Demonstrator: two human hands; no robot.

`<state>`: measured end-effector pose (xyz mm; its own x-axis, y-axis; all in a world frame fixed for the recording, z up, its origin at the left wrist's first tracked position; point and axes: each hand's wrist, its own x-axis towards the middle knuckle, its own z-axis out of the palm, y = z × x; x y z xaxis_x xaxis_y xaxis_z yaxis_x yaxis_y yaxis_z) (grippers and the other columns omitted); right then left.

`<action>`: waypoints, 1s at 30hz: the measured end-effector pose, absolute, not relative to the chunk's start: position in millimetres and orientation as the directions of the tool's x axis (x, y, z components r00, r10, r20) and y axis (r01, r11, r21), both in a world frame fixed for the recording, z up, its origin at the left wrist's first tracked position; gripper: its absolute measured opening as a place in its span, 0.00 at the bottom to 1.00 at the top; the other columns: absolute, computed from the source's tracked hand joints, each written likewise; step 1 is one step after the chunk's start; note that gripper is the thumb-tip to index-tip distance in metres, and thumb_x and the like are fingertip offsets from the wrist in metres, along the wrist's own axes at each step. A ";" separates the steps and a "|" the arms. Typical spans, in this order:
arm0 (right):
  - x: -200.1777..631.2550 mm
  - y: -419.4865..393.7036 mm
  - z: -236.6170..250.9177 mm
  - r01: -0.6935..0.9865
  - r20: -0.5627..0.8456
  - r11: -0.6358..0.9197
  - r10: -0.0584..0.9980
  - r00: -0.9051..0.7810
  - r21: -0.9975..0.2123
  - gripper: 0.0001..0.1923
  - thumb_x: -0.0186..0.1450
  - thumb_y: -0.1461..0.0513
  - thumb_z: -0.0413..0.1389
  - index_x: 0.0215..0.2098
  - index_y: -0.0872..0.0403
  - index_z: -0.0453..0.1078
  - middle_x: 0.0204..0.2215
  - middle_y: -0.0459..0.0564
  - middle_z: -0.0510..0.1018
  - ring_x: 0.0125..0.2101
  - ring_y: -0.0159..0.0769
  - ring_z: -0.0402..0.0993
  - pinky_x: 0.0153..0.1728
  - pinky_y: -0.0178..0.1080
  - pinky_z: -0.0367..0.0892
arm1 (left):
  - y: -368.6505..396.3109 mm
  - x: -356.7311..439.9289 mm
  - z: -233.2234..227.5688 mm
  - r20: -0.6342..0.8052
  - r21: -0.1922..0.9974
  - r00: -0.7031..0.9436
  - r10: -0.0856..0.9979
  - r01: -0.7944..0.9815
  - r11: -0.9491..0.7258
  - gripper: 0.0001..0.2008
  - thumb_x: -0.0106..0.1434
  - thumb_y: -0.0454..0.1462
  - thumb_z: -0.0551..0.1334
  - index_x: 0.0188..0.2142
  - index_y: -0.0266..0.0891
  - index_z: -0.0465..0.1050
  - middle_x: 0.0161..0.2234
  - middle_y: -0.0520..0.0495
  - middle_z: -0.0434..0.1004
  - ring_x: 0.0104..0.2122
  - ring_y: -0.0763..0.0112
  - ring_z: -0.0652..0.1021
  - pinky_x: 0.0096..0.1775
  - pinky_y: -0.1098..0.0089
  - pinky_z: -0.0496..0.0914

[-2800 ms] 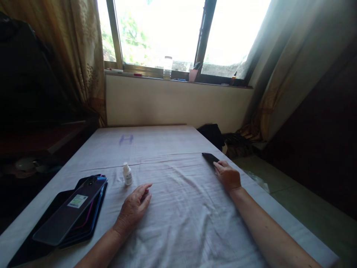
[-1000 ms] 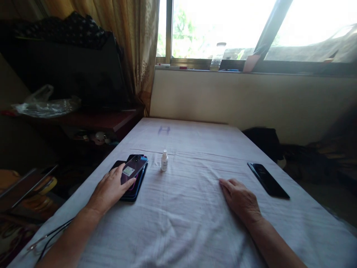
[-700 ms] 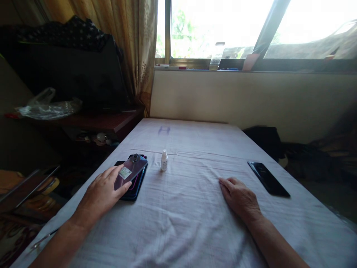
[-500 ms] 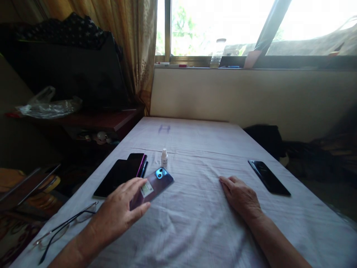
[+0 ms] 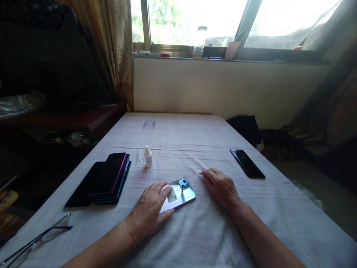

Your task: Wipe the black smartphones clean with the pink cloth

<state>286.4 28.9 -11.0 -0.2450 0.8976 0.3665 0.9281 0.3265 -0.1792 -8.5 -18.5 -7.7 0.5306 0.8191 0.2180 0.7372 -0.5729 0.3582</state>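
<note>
My left hand (image 5: 152, 203) is closed around the near left end of a shiny bluish-silver smartphone (image 5: 187, 195). The phone's back faces up, showing two camera lenses and a pale label partly under my fingers. To the right, my right hand (image 5: 220, 186) rests on the cloth, fingers loosely stretched and close together, with nothing visible in it. A small white dropper bottle (image 5: 148, 158) stands upright beyond the left hand. On the left lies a stack of phones (image 5: 111, 175), overlapping a larger dark tablet-like device (image 5: 80, 186).
A black phone (image 5: 247, 163) lies alone on the right side of the white-clothed table (image 5: 178, 137). Folded eyeglasses (image 5: 41, 236) lie at the front left. A dark cabinet (image 5: 92, 115) stands left of the table; a bottle (image 5: 198, 46) is on the windowsill.
My left hand has brought the phone rightward and lower, nearer my right hand. The camera has turned somewhat to the right. My right hand keeps its pose on the cloth.
</note>
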 end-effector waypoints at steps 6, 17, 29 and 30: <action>282.1 27.1 -9.0 0.923 0.283 0.330 0.921 -0.269 -0.196 0.13 0.72 0.61 0.49 0.41 0.48 0.77 0.39 0.49 0.80 0.40 0.36 0.75 0.41 0.34 0.67 | -7.4 -17.0 -11.0 0.228 0.369 0.587 0.777 0.687 -0.627 0.29 0.59 0.38 0.66 0.60 0.44 0.67 0.61 0.40 0.69 0.60 0.52 0.70 0.60 0.52 0.64; 285.1 25.7 -5.2 0.804 0.312 0.484 0.868 -0.388 -0.346 0.13 0.71 0.63 0.49 0.42 0.50 0.77 0.37 0.49 0.79 0.37 0.35 0.76 0.38 0.35 0.68 | 4.3 -28.0 6.3 0.143 0.291 0.701 0.699 0.645 -0.706 0.26 0.63 0.37 0.62 0.61 0.47 0.67 0.63 0.42 0.66 0.63 0.51 0.66 0.62 0.49 0.61; 263.6 19.4 -16.5 0.641 0.512 0.673 0.723 -0.464 -0.369 0.12 0.69 0.66 0.51 0.45 0.52 0.75 0.34 0.51 0.78 0.32 0.34 0.74 0.33 0.34 0.70 | -5.5 -24.6 -10.3 0.280 0.138 0.694 0.664 0.655 -0.743 0.25 0.68 0.36 0.56 0.64 0.41 0.62 0.64 0.42 0.65 0.63 0.55 0.66 0.62 0.52 0.62; 263.4 18.7 -16.8 0.641 0.516 0.677 0.718 -0.468 -0.362 0.12 0.69 0.66 0.51 0.45 0.52 0.75 0.34 0.51 0.78 0.32 0.34 0.74 0.33 0.34 0.69 | -5.2 -24.1 -9.8 0.294 0.122 0.694 0.657 0.655 -0.746 0.24 0.69 0.37 0.56 0.64 0.40 0.63 0.64 0.42 0.66 0.62 0.55 0.67 0.61 0.52 0.63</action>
<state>263.4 18.7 -16.8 -0.4678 0.7179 0.5155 0.6409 0.6772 -0.3615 -24.1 -5.2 -9.8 0.6943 0.6569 0.2938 0.6545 -0.7462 0.1217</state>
